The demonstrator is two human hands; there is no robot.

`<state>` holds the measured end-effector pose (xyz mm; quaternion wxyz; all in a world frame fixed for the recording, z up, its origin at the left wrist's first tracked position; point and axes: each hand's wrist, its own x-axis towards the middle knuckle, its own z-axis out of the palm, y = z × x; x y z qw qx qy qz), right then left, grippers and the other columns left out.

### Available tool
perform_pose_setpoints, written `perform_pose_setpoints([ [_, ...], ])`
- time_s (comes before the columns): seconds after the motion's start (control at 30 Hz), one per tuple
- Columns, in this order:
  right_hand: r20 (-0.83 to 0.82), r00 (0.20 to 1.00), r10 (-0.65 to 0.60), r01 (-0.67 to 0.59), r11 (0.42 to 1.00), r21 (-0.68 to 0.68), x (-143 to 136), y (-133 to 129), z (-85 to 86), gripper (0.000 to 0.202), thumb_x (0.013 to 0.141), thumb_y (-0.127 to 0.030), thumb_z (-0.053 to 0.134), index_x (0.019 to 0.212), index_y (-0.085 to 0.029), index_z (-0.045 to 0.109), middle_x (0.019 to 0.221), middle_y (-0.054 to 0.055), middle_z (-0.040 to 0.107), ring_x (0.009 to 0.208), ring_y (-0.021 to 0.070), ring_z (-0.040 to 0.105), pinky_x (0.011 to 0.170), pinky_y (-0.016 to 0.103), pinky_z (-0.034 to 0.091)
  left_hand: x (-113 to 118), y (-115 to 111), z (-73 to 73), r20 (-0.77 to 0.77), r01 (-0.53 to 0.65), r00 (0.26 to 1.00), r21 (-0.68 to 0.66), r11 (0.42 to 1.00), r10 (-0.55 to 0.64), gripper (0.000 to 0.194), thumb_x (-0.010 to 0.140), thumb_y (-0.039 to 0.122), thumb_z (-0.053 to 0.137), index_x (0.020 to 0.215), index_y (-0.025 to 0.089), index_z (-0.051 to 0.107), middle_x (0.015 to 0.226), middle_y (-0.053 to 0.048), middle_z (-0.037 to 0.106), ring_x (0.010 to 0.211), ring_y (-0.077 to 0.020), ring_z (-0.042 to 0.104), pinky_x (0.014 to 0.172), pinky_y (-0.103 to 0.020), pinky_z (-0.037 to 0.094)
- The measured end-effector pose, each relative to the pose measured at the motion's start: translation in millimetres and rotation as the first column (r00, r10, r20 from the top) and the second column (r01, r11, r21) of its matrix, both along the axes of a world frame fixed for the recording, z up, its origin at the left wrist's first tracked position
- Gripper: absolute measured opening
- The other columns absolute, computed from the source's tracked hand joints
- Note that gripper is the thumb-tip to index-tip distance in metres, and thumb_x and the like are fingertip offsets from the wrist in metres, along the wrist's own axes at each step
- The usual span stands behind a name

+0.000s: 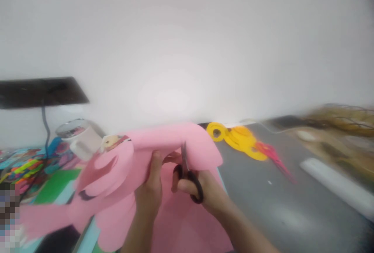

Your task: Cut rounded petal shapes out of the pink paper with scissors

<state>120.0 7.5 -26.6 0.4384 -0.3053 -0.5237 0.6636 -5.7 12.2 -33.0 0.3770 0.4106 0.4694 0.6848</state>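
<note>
My right hand holds black-handled scissors, with fingers through the loops. The blades point away from me and lie against a large pink sheet, apart at the cut edge. Left of them, my left hand pinches the same sheet, thumb on top and some fingertips showing beneath the edge. The sheet curls over at the far side and right. Further left, a curled pink cut piece lies over other pink shapes. More pink material spreads under my wrists.
Yellow cut shapes and red-pink scissors lie on the grey table. A white bar is at right. A white mug, colourful small items and a green sheet are at left, below a dark panel.
</note>
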Motion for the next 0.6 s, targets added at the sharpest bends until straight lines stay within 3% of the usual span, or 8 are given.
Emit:
perform_pose_setpoints([
  [0.13,-0.095,0.986,0.136,-0.149,0.977,-0.150,-1,-1,-4.5,0.033,0.066,-0.042,0.076,0.067,-0.016,0.055,0.062,0.000,0.053,0.059,0.0138,0.051,0.062,0.029,0.042,-5,5,2.6,-0.014,-0.028,0.999,0.070,0.997,0.029,0.032,0.076,0.050,0.064,0.062,0.023,0.073,0.070,-0.006,0.072,0.088,-0.0275,0.068,0.097,-0.049,0.048],
  [0.23,-0.178,0.956,0.232,-0.262,0.951,-0.167,1,0,-13.9,0.047,0.057,-0.047,0.082,0.083,-0.014,0.059,0.063,0.000,0.057,0.059,0.0146,0.054,0.063,0.030,0.045,-9,8,2.7,-0.042,-0.021,0.999,0.058,0.998,0.024,0.036,0.078,0.055,0.059,0.067,0.024,0.074,0.075,-0.006,0.073,0.098,-0.0285,0.066,0.104,-0.052,0.041],
  [0.3,-0.182,0.935,0.304,-0.325,0.941,-0.096,4,2,-18.8,0.057,0.055,-0.049,0.085,0.093,-0.014,0.061,0.067,0.001,0.059,0.062,0.0145,0.056,0.061,0.028,0.045,-12,8,1.1,-0.079,-0.119,0.989,0.045,0.992,0.122,0.036,0.078,0.055,0.059,0.082,0.024,0.075,0.083,-0.005,0.073,0.107,-0.0285,0.062,0.108,-0.051,0.037],
  [0.4,-0.199,0.901,0.385,-0.392,0.920,0.002,10,5,-21.8,0.067,0.056,-0.048,0.086,0.109,-0.016,0.060,0.071,0.002,0.062,0.061,0.0126,0.055,0.058,0.026,0.043,-16,6,-2.2,-0.154,-0.356,0.922,0.030,0.934,0.357,0.041,0.072,0.048,0.069,0.106,0.024,0.069,0.108,-0.005,0.069,0.125,-0.0282,0.049,0.114,-0.046,0.026],
  [0.47,-0.236,0.889,0.393,-0.396,0.917,0.033,13,7,-21.2,0.078,0.057,-0.050,0.086,0.120,-0.018,0.054,0.068,0.000,0.061,0.058,0.0110,0.053,0.056,0.025,0.042,-18,3,-2.9,-0.197,-0.407,0.897,-0.018,0.913,0.396,0.045,0.070,0.043,0.073,0.109,0.022,0.067,0.118,-0.007,0.065,0.130,-0.0293,0.044,0.115,-0.046,0.023],
  [0.6,-0.174,0.927,0.332,-0.329,0.943,0.044,18,8,-15.6,0.084,0.064,-0.043,0.083,0.134,-0.018,0.042,0.062,-0.005,0.056,0.055,0.0101,0.047,0.055,0.025,0.040,-19,1,4.5,-0.120,-0.269,0.959,-0.088,0.959,0.258,0.026,0.068,0.043,0.074,0.075,0.019,0.069,0.091,-0.008,0.068,0.113,-0.0300,0.055,0.102,-0.043,0.043],
])
